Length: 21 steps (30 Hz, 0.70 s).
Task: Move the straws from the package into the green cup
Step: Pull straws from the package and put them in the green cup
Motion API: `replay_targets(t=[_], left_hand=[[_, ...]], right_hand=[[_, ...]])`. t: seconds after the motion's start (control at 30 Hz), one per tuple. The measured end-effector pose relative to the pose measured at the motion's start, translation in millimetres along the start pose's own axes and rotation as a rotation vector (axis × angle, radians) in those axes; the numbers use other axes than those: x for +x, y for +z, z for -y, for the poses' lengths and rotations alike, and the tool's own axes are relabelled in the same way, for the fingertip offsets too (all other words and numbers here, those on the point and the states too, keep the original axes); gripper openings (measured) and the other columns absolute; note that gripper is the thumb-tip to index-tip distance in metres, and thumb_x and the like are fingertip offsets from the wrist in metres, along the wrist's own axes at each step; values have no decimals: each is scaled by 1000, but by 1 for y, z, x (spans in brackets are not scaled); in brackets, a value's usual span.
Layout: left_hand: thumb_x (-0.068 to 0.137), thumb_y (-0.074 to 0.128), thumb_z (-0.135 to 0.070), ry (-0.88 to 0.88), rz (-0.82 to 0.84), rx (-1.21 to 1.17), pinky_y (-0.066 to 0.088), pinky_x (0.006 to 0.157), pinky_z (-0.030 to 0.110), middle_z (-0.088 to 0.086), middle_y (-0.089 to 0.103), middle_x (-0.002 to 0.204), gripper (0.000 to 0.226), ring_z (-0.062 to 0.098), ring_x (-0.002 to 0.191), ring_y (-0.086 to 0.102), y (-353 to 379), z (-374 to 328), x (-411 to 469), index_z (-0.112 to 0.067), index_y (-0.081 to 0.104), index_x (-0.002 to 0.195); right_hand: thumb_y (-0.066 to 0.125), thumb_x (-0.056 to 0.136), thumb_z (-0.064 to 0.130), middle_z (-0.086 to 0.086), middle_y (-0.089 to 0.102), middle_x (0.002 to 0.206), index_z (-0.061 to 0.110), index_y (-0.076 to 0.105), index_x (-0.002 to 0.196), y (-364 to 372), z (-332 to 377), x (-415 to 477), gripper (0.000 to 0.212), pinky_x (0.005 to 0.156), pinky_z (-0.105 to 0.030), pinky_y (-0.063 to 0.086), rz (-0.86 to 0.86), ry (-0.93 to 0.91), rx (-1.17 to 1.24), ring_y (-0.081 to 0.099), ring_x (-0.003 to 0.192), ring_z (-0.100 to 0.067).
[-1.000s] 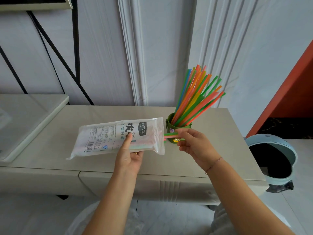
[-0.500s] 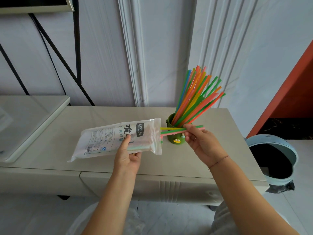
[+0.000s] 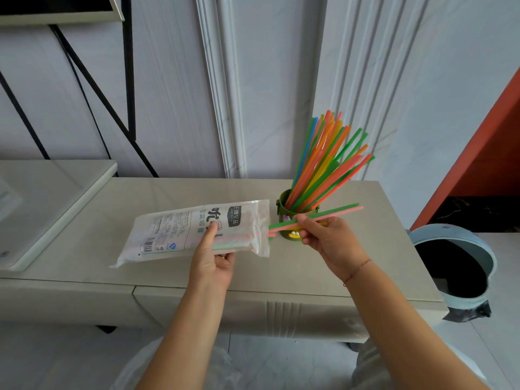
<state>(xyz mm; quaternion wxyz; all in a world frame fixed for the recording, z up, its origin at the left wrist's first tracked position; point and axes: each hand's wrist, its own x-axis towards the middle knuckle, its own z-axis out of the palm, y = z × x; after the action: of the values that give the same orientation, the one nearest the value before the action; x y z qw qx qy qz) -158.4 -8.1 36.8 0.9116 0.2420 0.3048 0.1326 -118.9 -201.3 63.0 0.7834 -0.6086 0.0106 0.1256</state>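
Left hand [image 3: 211,263] under the package [image 3: 194,230], right hand [image 3: 327,239] pinching straws [image 3: 334,213] before the green cup [image 3: 284,218].

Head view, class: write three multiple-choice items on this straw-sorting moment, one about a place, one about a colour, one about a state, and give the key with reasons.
1. Where does the small green cup stand?
A. on the pale stone-look cabinet top
B. on the floor
C. inside the round blue bin

2. Which colours are the straws in the right hand?
A. black, white
B. green, pink, yellow
C. purple, brown

3. What state is the white printed plastic package in?
A. lying flat on the cabinet
B. held up by the left hand
C. dropped in the bin

Key: 1 A, the cup sits on the cabinet top near the wall. 2 B, green, pink and yellow straws pass through the fingers. 3 B, the left hand grips its lower edge, thumb on the front.
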Motion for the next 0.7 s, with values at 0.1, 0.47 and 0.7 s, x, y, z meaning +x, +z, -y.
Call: replay_targets(t=[0.1, 0.47, 0.7], left_hand=[[81, 70, -6, -7, 6, 34, 60, 60, 30, 1, 72, 90, 30, 18, 85, 69, -1, 2, 1, -16, 60, 108], [80, 69, -3, -49, 2, 31, 59, 68, 32, 2, 69, 96, 29, 18, 86, 67, 6, 20, -4, -18, 60, 104], [82, 69, -3, -14, -36, 22, 59, 56, 28, 2, 69, 91, 23, 18, 84, 68, -5, 4, 3, -16, 60, 98]], right_hand=[[61, 87, 8, -7, 56, 56, -10, 66, 95, -5, 7, 1, 20, 52, -17, 50, -21, 36, -40, 50, 49, -12], [55, 90, 1, 0, 62, 59, -6, 62, 96, 24, -9, -5, 12, 58, -18, 52, 99, -47, 232, 57, 52, -7], [59, 89, 6, 2, 63, 50, 3, 64, 79, -1, 11, 7, 11, 53, -16, 51, -181, -117, 117, 58, 46, -6]])
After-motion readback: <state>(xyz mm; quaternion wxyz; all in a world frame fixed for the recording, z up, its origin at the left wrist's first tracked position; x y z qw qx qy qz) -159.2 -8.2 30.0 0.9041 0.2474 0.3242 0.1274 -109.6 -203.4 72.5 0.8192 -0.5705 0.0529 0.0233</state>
